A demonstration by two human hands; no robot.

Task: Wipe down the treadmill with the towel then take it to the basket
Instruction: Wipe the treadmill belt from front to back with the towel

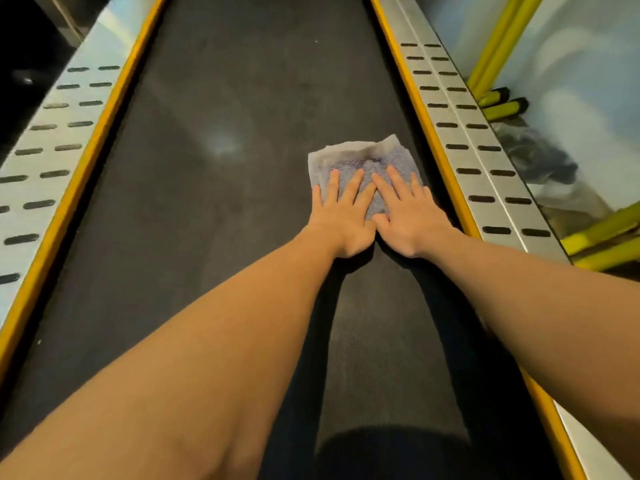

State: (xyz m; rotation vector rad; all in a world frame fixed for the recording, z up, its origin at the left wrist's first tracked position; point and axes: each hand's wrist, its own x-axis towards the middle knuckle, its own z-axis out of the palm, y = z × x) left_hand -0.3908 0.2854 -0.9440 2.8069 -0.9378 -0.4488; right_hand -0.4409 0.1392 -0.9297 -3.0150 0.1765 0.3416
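A small pale lilac towel [356, 157] lies flat on the dark treadmill belt [214, 209], to the right of its middle. My left hand [341, 216] and my right hand [408, 216] lie side by side on the towel's near half. Both press down with straight, spread fingers. The thumbs meet at the towel's near edge. The far part of the towel shows beyond my fingertips. No basket is in view.
Yellow strips and silver slotted side rails [481, 147] run along both sides of the belt; the left rail [59, 140] borders a dark floor. Yellow metal bars [498, 39] and a light wall stand beyond the right rail. My dark-clothed knee [388, 452] is at the bottom.
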